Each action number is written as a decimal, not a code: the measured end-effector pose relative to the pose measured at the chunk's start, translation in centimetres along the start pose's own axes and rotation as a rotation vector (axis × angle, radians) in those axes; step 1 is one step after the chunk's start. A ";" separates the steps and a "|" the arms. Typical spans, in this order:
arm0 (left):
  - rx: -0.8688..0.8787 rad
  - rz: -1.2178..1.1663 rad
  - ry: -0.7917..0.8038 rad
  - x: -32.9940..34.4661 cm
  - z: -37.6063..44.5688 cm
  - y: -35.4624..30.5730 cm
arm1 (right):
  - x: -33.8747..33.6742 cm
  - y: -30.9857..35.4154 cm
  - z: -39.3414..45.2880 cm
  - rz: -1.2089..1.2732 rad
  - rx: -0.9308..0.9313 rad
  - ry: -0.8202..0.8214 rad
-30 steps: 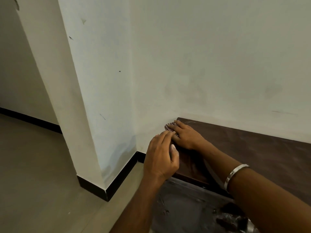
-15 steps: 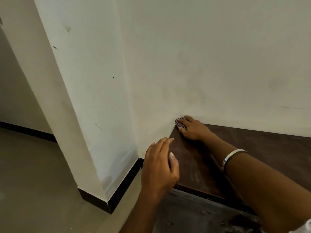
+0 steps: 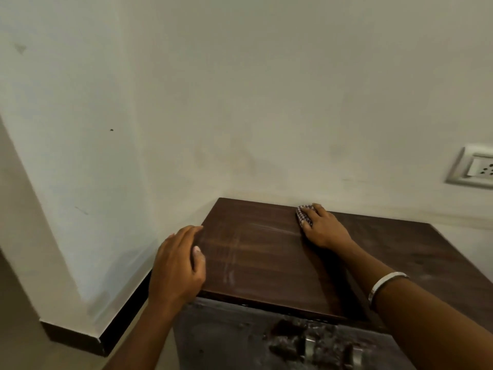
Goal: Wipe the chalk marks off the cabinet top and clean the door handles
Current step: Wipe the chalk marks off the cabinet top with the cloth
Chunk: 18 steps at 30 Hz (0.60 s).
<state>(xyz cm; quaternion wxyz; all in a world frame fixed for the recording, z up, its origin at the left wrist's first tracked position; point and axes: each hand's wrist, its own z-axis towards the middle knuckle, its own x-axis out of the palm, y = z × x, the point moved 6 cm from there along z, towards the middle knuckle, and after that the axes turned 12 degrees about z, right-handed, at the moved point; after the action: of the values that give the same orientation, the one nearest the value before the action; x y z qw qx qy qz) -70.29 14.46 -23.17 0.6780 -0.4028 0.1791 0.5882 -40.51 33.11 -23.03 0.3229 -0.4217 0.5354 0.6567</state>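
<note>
Head view of a dark wood cabinet top [image 3: 266, 252] set into a corner of white walls [image 3: 240, 102]. The right hand [image 3: 324, 228] lies palm down near the back edge of the top, beside the rear wall, its fingers curled over a small checked cloth [image 3: 304, 214] and pressing it against the wood; only the cloth's left part shows past the fingertips. The left hand [image 3: 177, 265] rests on the top's left front corner, fingers straight and relaxed along the left edge, thumb lying on the wood, grasping nothing. Pale chalk marks [image 3: 232, 263] streak the wood between the two hands, as faint lines running both across and toward the front edge. A metal bangle [image 3: 384, 285] circles the right wrist. Below the front edge, the cabinet's grey, smeared front [image 3: 226, 337] carries two metal handles [image 3: 309, 347], partly cut off at the bottom of the frame. A wall socket [image 3: 476, 168] sits on the rear wall at far right. A black skirting [image 3: 120, 321] runs along the base of the left wall above the floor [image 3: 21, 351].
</note>
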 end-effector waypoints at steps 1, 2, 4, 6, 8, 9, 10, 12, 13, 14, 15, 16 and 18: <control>-0.005 -0.002 0.005 0.0 0.0 -0.1 | -0.9 -1.5 -0.9 -0.005 0.025 -0.011; -0.016 -0.001 0.011 0.0 0.0 -0.1 | -1.7 -3.0 -1.8 -0.013 0.050 -0.021; -0.038 0.008 0.029 0.0 -0.1 -0.1 | -3.4 -6.2 -3.5 -0.022 0.108 -0.041; -0.041 0.023 0.046 0.0 0.0 -0.1 | -4.7 -9.0 -5.2 -0.025 0.164 -0.057; -0.036 0.037 0.063 0.0 0.1 -0.1 | -5.9 -11.4 -6.9 -0.031 0.208 -0.075; -0.033 0.044 0.070 0.0 0.1 -0.2 | -6.5 -12.4 -7.7 -0.028 0.227 -0.081; -0.031 0.052 0.076 0.0 0.1 -0.2 | -6.9 -13.3 -8.5 -0.023 0.247 -0.087; -0.033 0.062 0.085 0.0 0.1 -0.2 | -7.9 -15.0 -10.0 -0.013 0.288 -0.108; -0.034 0.067 0.091 0.0 0.1 -0.3 | -8.3 -15.8 -10.7 -0.012 0.308 -0.121; -0.035 0.071 0.095 0.1 0.1 -0.3 | -8.7 -16.5 -11.4 -0.013 0.326 -0.137; -0.036 0.075 0.099 0.1 0.1 -0.3 | -9.1 -17.1 -12.0 -0.016 0.341 -0.156; -0.037 0.079 0.103 0.1 0.0 -0.3 | -9.5 -17.6 -12.6 -0.019 0.354 -0.178; -0.048 0.077 0.113 0.1 0.0 -0.4 | -10.0 -18.4 -13.6 -0.022 0.375 -0.212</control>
<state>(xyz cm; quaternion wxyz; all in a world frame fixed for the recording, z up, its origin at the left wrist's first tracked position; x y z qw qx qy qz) -69.93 14.58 -23.13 0.6338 -0.4444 0.2183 0.5943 -17.23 24.14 -22.91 0.4574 -0.2883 0.6067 0.5827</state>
